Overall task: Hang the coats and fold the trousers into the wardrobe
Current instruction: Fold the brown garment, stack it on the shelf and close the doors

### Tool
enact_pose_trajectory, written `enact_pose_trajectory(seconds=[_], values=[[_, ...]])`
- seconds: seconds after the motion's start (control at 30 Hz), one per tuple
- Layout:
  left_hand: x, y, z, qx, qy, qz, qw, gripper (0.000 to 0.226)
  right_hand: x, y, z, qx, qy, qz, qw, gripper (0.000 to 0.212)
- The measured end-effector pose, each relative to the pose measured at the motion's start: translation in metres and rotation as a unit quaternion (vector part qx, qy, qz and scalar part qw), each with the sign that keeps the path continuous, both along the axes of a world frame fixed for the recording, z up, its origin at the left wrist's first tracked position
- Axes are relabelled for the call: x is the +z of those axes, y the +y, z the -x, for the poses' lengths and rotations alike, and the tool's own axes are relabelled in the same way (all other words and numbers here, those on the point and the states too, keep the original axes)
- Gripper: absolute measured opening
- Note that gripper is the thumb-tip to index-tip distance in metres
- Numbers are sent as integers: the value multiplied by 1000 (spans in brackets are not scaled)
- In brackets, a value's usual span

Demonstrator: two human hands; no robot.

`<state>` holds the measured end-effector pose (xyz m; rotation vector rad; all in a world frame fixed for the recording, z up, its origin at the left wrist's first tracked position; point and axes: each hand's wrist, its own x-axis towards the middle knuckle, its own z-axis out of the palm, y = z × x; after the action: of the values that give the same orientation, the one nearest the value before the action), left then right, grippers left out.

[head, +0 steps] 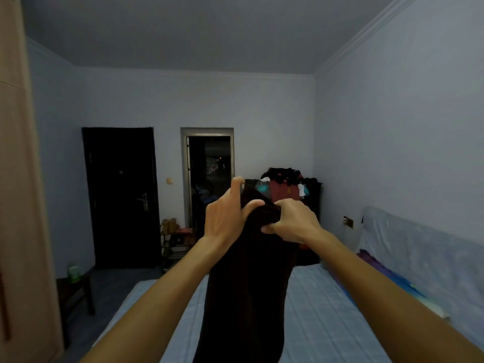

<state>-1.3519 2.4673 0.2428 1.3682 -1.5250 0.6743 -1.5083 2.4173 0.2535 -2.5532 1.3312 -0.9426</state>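
Observation:
A pair of dark brown trousers (246,292) hangs down in front of me over the bed. My left hand (227,216) pinches its top edge between thumb and fingers, with the index finger raised. My right hand (290,221) grips the same top edge just to the right, fingers curled round the fabric. Both arms are stretched forward. The light wooden wardrobe (18,179) stands at the far left edge of the view.
A bed with a pale blue checked sheet (327,323) lies below the trousers. A heap of clothes (285,184) tops a dark cabinet at the bed's far end. A dark door (120,197), an open doorway (209,174) and a low rack (178,244) line the far wall.

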Motion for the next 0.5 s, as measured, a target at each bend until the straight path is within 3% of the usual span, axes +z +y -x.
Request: enact_pose_trajectory(seconds=[0.1, 0.3, 0.4, 0.5], values=[[-6, 1, -11, 15, -24, -76, 997, 83, -3, -4, -6, -4, 22, 79, 997, 31], [5, -7, -25, 160, -224, -200, 940, 112, -13, -22, -13, 19, 29, 190, 981, 31], [14, -17, -17, 166, -214, -245, 931, 100, -12, -31, -13, 23, 69, 253, 965, 30], [24, -33, -14, 156, -194, -230, 941, 75, -6, -46, -13, 16, 85, 302, 949, 28]])
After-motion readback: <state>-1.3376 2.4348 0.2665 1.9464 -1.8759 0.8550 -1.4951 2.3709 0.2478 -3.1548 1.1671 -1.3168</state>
